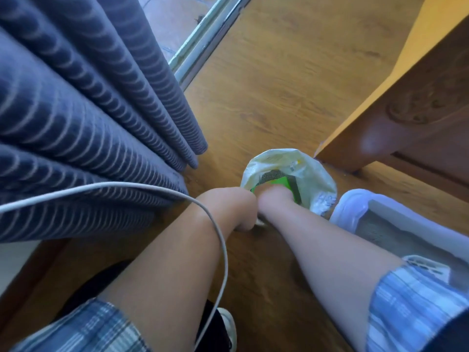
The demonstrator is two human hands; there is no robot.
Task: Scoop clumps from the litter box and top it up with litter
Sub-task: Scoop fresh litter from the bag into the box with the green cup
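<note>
Two bare hands, one view from the head, looking down along both forearms.

- Left hand [229,207]: fingers curled into a fist at the near edge of the plastic bag [314,181], gripping a fold of its rim. A pale scrap of the bag shows under the knuckles.
- Right hand [275,198]: pushed into the mouth of the bag, wrist at the rim. The fingers are hidden inside, so I cannot tell how far they are closed, or on what.
- Green scoop [284,182]: inside the bag, right against the right hand, with dark granules [270,177] beside it.
- Plastic bag: pale and crumpled, standing open on the wooden floor [266,85], between the curtain and the litter box.
- Litter box [355,207]: pale rim, on the floor just right of the bag, corner close beside it. Grey litter [380,229] lies inside. The right forearm crosses its near part.
- Curtain [76,110]: blue, striped, in heavy folds on the left, hem reaching the floor.
- Cable [223,250]: white, looping over the left forearm.
- Wooden furniture [406,110]: upper right, its corner near the bag.
- Door track [203,34]: metal, top centre.
- Shoe [229,326]: light toe, bottom edge.
- Checked sleeves [88,331]: on both upper arms.
</note>
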